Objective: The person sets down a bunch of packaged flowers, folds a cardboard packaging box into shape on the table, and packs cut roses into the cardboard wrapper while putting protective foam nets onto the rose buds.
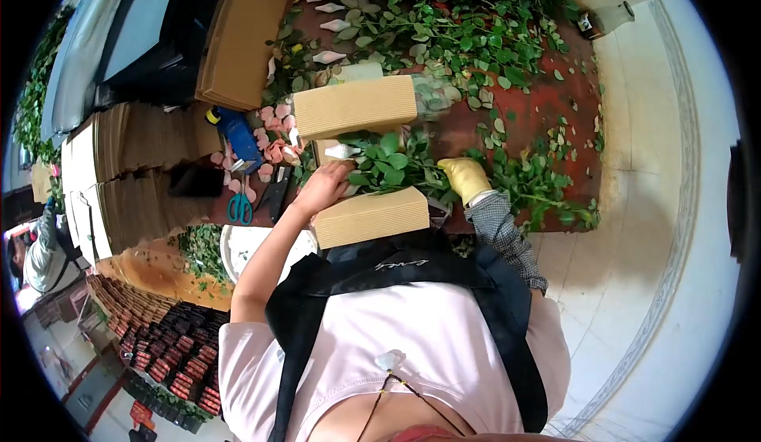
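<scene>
A corrugated cardboard wrapper lies in front of me, with a far flap (357,107) and a near flap (371,218) standing up. Between the flaps lie leafy roses (387,160) with pale, wrapped-looking buds (341,152) toward the left. My bare left hand (325,187) reaches in over the near flap, its fingers closed at the bud end; leaves partly hide the fingertips. My right hand (466,179), in a yellow glove and checked sleeve, is closed around the stems at the wrapper's right end.
Cut rose stems (476,30) and loose leaves cover much of the red table (547,117). Teal scissors (239,208), a blue tool (238,137) and pink petals (273,133) lie at left, beside stacked cardboard (151,176). A white bucket (228,248) stands below; a bottle (606,22) is at far right.
</scene>
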`<state>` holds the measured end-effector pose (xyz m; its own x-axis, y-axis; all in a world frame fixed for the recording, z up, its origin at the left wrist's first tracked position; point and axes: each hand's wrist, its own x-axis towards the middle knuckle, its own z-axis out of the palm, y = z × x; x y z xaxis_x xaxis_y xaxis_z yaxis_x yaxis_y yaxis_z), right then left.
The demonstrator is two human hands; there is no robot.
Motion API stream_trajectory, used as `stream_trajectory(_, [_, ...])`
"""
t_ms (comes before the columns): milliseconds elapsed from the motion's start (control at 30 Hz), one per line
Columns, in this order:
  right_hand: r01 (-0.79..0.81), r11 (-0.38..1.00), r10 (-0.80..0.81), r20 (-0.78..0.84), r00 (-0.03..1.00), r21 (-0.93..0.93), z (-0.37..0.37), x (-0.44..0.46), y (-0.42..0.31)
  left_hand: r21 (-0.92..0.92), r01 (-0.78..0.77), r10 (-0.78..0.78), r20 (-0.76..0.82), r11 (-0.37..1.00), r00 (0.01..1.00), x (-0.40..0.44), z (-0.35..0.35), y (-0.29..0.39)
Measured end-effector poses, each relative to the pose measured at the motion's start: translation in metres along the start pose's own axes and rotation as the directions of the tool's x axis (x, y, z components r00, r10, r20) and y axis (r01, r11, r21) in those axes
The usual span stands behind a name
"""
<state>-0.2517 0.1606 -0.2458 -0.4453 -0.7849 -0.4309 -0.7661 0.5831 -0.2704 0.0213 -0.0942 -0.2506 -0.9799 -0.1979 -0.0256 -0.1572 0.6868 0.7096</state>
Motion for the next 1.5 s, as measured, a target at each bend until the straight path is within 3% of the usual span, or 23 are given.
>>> stream_trajectory(67, [0.036, 0.997, -0.042, -0.078, 0.996, -0.071, 0.003, 0.006, 0.006, 0.032, -0.024, 0.023, 0.023, 0.999, 0.999, 0.004, -0.005, 0.002])
stream_trajectory(133, [0.025, 0.979, -0.048, -0.109, 0.993, -0.2, -0.004, 0.017, 0.008, 0.417, -0.156, 0.18, -0.019, 0.895, 0.984, 0.012, -0.017, 0.017])
stream_trajectory(200, [0.222, 0.945, -0.139, -0.322, 0.937, 0.238, 0.016, 0.016, 0.023, 0.472, -0.076, 0.125, -0.073, 0.878, 0.989, 0.014, -0.008, 0.012])
stream_trajectory(267, [0.286, 0.955, -0.219, -0.454, 0.864, 0.083, 0.035, 0.0, 0.037, 0.277, -0.009, 0.002, 0.025, 0.961, 1.0, 0.015, 0.006, -0.009])
stream_trajectory(300, [0.327, 0.94, -0.246, -0.467, 0.849, 0.1, 0.038, -0.002, 0.039, 0.26, -0.032, 0.031, 0.009, 0.965, 0.999, 0.015, 0.006, -0.01])
stream_trajectory(400, [0.181, 0.967, -0.152, -0.167, 0.974, 0.178, 0.002, -0.007, 0.031, 0.087, 0.042, -0.029, -0.144, 0.995, 0.989, 0.011, 0.008, 0.009])
stream_trajectory(467, [-0.033, 0.861, -0.028, 0.113, 0.993, 0.507, -0.054, -0.003, 0.022, -0.192, 0.11, -0.149, -0.201, 0.975, 0.968, 0.008, 0.017, 0.005])
stream_trajectory(533, [0.026, 0.825, -0.018, -0.02, 1.0, 0.565, -0.076, 0.017, 0.031, 0.078, 0.11, -0.094, -0.188, 0.991, 0.978, 0.009, 0.01, 0.012])
stream_trajectory(600, [0.095, 0.788, 0.069, -0.241, 0.968, 0.609, -0.11, 0.047, 0.022, -0.028, 0.134, -0.137, -0.124, 0.991, 0.983, 0.011, 0.006, 0.012])
stream_trajectory(667, [0.296, 0.766, 0.041, -0.503, 0.863, 0.57, -0.137, 0.093, 0.013, 0.002, 0.128, -0.127, -0.096, 0.992, 0.987, 0.012, 0.003, 0.013])
stream_trajectory(733, [0.402, 0.886, -0.156, -0.67, 0.725, 0.229, -0.163, 0.151, 0.014, 0.059, 0.202, -0.201, -0.008, 0.978, 0.979, 0.016, -0.005, 0.021])
stream_trajectory(833, [0.107, 0.985, -0.175, -0.751, 0.636, -0.139, -0.18, 0.241, 0.019, 0.144, 0.161, -0.161, -0.013, 0.976, 0.987, 0.011, 0.0, 0.013])
stream_trajectory(867, [0.041, 0.985, -0.167, -0.843, 0.512, -0.17, -0.172, 0.267, 0.024, 0.146, 0.164, -0.165, -0.01, 0.976, 0.986, 0.01, 0.002, 0.009])
stream_trajectory(900, [-0.042, 0.997, -0.011, -0.647, 0.763, -0.067, -0.158, 0.298, 0.03, 0.153, 0.139, -0.136, -0.034, 0.978, 0.99, 0.014, -0.002, 0.017])
stream_trajectory(933, [-0.149, 0.989, 0.139, -0.368, 0.919, 0.003, -0.148, 0.321, 0.034, 0.147, 0.179, -0.18, -0.007, 0.973, 0.984, 0.012, 0.0, 0.014])
stream_trajectory(1000, [0.058, 0.998, -0.027, -0.639, 0.768, 0.027, -0.099, 0.328, 0.033, 0.17, 0.157, -0.154, -0.026, 0.973, 0.988, 0.015, -0.002, 0.018])
stream_trajectory(1067, [0.062, 0.996, -0.089, -0.668, 0.739, -0.064, -0.087, 0.289, 0.022, 0.184, 0.203, -0.207, -0.001, 0.962, 0.978, 0.014, 0.0, 0.018])
stream_trajectory(1200, [0.232, 0.947, -0.068, -0.566, 0.822, 0.223, -0.103, 0.259, 0.032, 0.222, 0.236, -0.242, 0.001, 0.946, 0.97, 0.013, 0.002, 0.021])
stream_trajectory(1267, [0.333, 0.897, -0.027, -0.717, 0.697, 0.289, -0.148, 0.262, 0.037, 0.221, 0.225, -0.227, -0.018, 0.949, 0.974, 0.016, 0.0, 0.025])
stream_trajectory(1333, [0.237, 0.955, -0.005, -0.787, 0.617, 0.18, -0.192, 0.287, 0.05, 0.213, 0.222, -0.224, -0.015, 0.952, 0.975, 0.02, -0.001, 0.028])
stream_trajectory(1400, [-0.008, 0.998, 0.06, -0.788, 0.612, 0.07, -0.228, 0.32, 0.071, 0.225, 0.223, -0.233, 0.017, 0.949, 0.972, 0.019, -0.005, 0.03])
stream_trajectory(1433, [-0.145, 0.989, 0.044, -0.841, 0.539, -0.041, -0.218, 0.35, 0.094, 0.215, 0.231, -0.241, 0.021, 0.949, 0.97, 0.02, -0.005, 0.031])
stream_trajectory(1500, [-0.336, 0.935, 0.161, -0.702, 0.694, -0.118, -0.208, 0.387, 0.122, 0.207, 0.238, -0.248, 0.025, 0.949, 0.968, 0.019, -0.004, 0.029])
